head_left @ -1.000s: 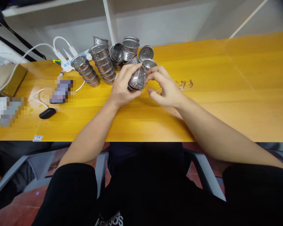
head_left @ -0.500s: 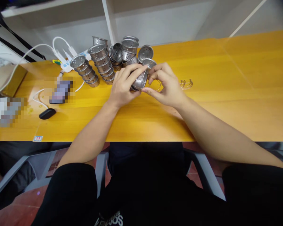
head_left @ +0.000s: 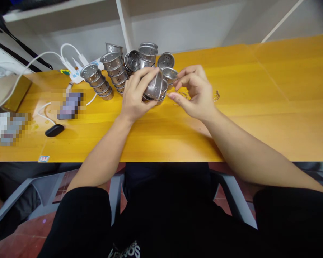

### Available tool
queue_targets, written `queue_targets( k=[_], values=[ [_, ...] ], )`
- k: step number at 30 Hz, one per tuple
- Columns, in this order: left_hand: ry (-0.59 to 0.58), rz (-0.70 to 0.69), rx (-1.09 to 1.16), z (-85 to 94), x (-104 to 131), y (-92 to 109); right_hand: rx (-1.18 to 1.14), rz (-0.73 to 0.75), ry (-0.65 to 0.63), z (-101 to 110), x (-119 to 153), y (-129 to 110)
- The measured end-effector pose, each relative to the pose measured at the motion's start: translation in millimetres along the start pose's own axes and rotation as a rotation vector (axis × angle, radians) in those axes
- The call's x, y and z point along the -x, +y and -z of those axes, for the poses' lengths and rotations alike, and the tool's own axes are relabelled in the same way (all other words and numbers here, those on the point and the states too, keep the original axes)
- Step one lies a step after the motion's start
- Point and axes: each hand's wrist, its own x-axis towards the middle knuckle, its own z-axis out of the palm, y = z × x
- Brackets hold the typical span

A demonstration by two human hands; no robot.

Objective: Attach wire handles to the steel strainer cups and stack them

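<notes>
The 2 bare forearms angle inward from the elbows. At the end of the bare left forearm [head_left: 103, 150], the bare left hand [head_left: 136, 94] is cupped in a grip, its back up, fingers arched and thumb stretched below them. The longer-looking bare right forearm [head_left: 247, 145] leads to the bare right hand [head_left: 196, 94], its fingers curled, its thumb pointing left, apart from the fingertips. The 2 hands do not touch.

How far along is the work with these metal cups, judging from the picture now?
Perhaps partly done: stacked cups stand behind, though whether they are finished cannot be told. In hand: the left hand holds a tilted cup; the right hand is near its rim. Curved wires lie on the table, so some work seems left.
</notes>
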Motion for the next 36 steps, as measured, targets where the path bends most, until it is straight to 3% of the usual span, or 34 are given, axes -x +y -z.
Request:
queue_targets(
  k=[2, 8, 11, 14, 18, 21, 23, 29, 36],
  values=[
    [0.085, 0.007, -0.018, 3.3, 1, -9, 0.081, -0.007, 0.030, 9, -1, 17],
    [0.191, 0.010, 0.012, -1.8, 7, -41, 0.308, -0.178, -0.184, 37, 7, 95],
    [0.231, 0.030, 0.023, -5.9, 9, -46, 0.446, -0.266, -0.235, 41, 12, 114],
    [0.204, 0.035, 0.031, -4.5, 8, -40, 0.461, -0.239, -0.173, 39, 9, 101],
    [0.088, 0.028, 0.069, -1.2, 6, -27, 0.237, -0.099, -0.039, 25, 0, 45],
    [0.043, 0.014, 0.071, -2.4, 4, -19, 0.068, 0.003, -0.097, 7, 0, 6],
    [0.026, 0.000, 0.072, -3.8, 4, -13, 0.023, 0.026, -0.136, -6, 3, -7],
    [-0.013, -0.019, 0.100, -6.8, 6, -3, 0.054, 0.022, -0.156, -22, 7, -2],
    [0.068, 0.100, 0.111, -10.0, 11, -38, 0.147, -0.022, 0.024, -7, 3, 5]
  ],
)
